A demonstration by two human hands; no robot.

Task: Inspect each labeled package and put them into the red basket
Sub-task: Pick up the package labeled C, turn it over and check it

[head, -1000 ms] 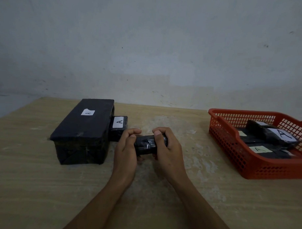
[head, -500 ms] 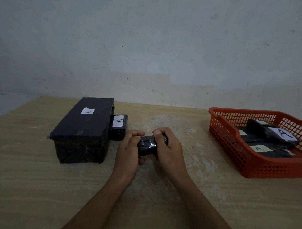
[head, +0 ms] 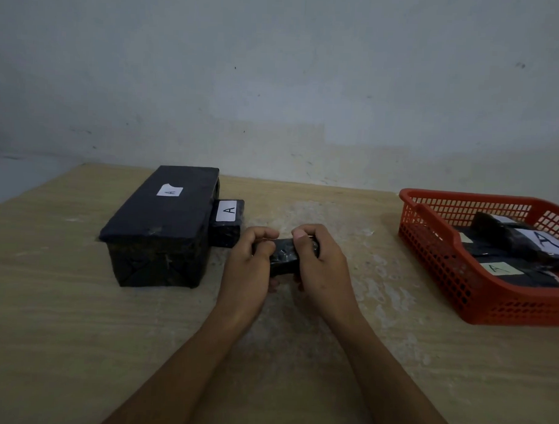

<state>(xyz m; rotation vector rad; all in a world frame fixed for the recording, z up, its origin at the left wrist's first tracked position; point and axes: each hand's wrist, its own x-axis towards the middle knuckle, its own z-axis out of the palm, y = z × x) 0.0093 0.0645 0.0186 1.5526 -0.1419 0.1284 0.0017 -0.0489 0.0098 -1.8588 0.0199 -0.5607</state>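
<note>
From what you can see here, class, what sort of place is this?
Probably a makeshift sorting spot: a worn wooden table against a bare wall, black packages labelled A, and a red basket already holding some.

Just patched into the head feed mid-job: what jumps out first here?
Both hands, left hand and right hand, grip a small black package at table centre. A big black box labelled A sits left, a smaller labelled package beside it. The red basket, right, already holds labelled packages.
</note>
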